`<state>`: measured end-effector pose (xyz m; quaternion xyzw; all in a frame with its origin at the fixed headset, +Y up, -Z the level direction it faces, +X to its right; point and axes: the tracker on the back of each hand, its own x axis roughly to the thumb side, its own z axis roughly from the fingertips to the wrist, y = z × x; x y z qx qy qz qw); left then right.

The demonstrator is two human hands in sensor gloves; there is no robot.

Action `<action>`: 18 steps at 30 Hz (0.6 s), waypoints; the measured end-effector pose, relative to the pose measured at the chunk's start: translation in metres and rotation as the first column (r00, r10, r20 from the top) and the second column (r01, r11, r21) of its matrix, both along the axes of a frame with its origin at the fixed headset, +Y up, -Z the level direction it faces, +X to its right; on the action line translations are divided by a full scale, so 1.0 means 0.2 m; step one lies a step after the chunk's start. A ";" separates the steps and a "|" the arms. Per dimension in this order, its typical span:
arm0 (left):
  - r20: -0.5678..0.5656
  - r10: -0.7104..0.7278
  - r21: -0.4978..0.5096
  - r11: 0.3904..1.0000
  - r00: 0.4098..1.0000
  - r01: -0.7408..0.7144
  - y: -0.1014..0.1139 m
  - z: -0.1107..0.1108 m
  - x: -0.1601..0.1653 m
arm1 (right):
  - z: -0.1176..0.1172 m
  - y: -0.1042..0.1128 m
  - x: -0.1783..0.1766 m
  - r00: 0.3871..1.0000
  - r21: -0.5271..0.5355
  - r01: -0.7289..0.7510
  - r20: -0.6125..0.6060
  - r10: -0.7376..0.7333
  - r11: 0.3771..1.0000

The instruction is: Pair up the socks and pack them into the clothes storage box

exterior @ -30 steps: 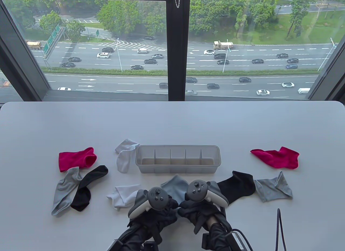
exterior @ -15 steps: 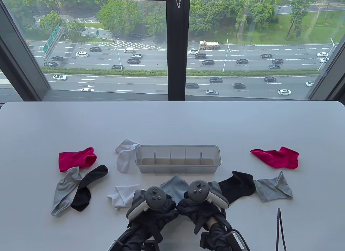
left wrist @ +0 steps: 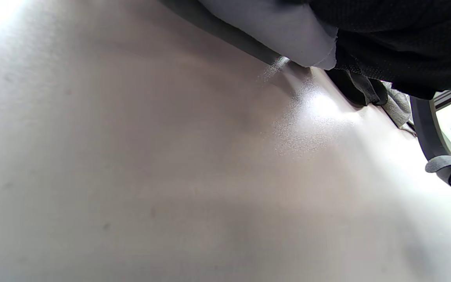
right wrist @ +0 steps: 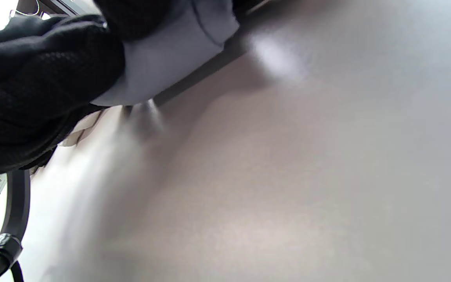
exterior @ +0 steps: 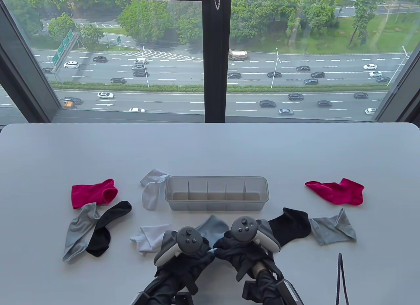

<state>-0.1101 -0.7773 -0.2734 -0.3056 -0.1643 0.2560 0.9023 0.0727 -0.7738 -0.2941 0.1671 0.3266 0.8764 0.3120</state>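
Socks first: your left hand (exterior: 188, 252) and right hand (exterior: 241, 249) both pinch the light blue sock (exterior: 213, 227), so fold it neatly before the box (exterior: 216, 179).

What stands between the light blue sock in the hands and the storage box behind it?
Nothing visible. The light blue sock lies just in front of the storage box, with only bare table between them. Both the left hand and the right hand grip its near edge, and the box compartments look empty.

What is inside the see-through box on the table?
Nothing yet. The storage box shows only its dividers and bare compartments; no socks are in it. The socks lie around it on the table.
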 end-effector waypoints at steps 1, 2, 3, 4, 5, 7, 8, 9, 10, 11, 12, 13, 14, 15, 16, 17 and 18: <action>-0.005 -0.014 0.005 1.000 1.000 0.014 0.00 0.00 0.00 | 0.00 0.00 0.00 1.000 -0.008 0.017 0.000 -0.017 1.000; -0.011 -0.043 0.013 0.999 0.999 0.043 0.00 0.01 0.01 | 0.00 0.00 0.00 0.998 -0.023 0.051 0.024 -0.051 0.998; -0.013 -0.055 0.023 0.998 0.998 0.056 0.00 0.01 0.01 | 0.00 0.00 0.00 0.997 -0.026 0.071 0.042 -0.070 0.997; -0.020 -0.059 0.046 0.997 0.998 0.060 0.00 0.01 0.01 | 0.00 0.00 0.00 0.995 -0.037 0.090 0.049 -0.088 0.995; -0.036 -0.052 0.087 0.995 0.998 0.055 0.02 0.01 0.02 | 0.00 0.00 0.00 0.995 -0.044 0.091 0.048 -0.089 0.995; -0.060 -0.044 0.140 0.989 0.997 0.052 0.03 0.01 0.02 | 0.00 0.00 0.00 0.994 -0.026 0.088 0.061 -0.086 0.996; -0.060 -0.048 0.140 0.989 0.997 0.056 0.04 0.01 0.02 | 0.00 0.00 0.00 0.994 -0.013 0.090 0.070 -0.089 0.996; -0.061 -0.047 0.134 0.990 0.997 0.054 0.04 0.00 0.02 | 0.00 0.00 0.00 0.993 -0.004 0.097 0.071 -0.096 0.995; -0.061 -0.040 0.118 0.992 0.997 0.047 0.03 0.00 0.01 | 0.01 0.00 0.00 0.991 -0.017 0.123 0.054 -0.122 0.992; -0.057 -0.024 0.105 0.994 0.998 0.030 0.03 -0.01 0.01 | 0.01 0.00 -0.01 0.989 -0.053 0.148 0.030 -0.147 0.988; -0.054 -0.025 0.087 0.996 0.998 0.030 0.02 -0.01 0.00 | 0.01 0.00 -0.01 0.989 -0.068 0.148 0.030 -0.146 0.987; -0.047 -0.031 0.067 0.997 0.998 0.034 0.02 -0.01 0.00 | 0.01 0.00 -0.01 0.992 -0.042 0.120 0.034 -0.118 0.992; -0.041 -0.032 0.058 0.998 0.999 0.034 0.01 0.00 0.00 | 0.01 0.00 -0.01 0.996 -0.003 0.086 0.031 -0.086 0.996; -0.039 -0.033 0.055 0.998 0.999 0.035 0.01 0.00 0.00 | 0.01 0.01 -0.02 0.997 0.011 0.076 0.029 -0.076 0.997; -0.036 -0.044 0.055 0.997 0.998 0.046 0.01 0.00 0.01 | 0.01 0.00 -0.02 0.996 0.004 0.088 0.028 -0.088 0.996; -0.039 -0.055 0.057 0.997 0.998 0.057 0.02 0.00 0.01 | 0.01 0.00 -0.03 0.994 -0.013 0.102 0.030 -0.101 0.995; -0.040 -0.062 0.063 0.996 0.997 0.065 0.02 0.00 0.01 | 0.02 0.00 -0.02 0.993 -0.023 0.112 0.036 -0.111 0.993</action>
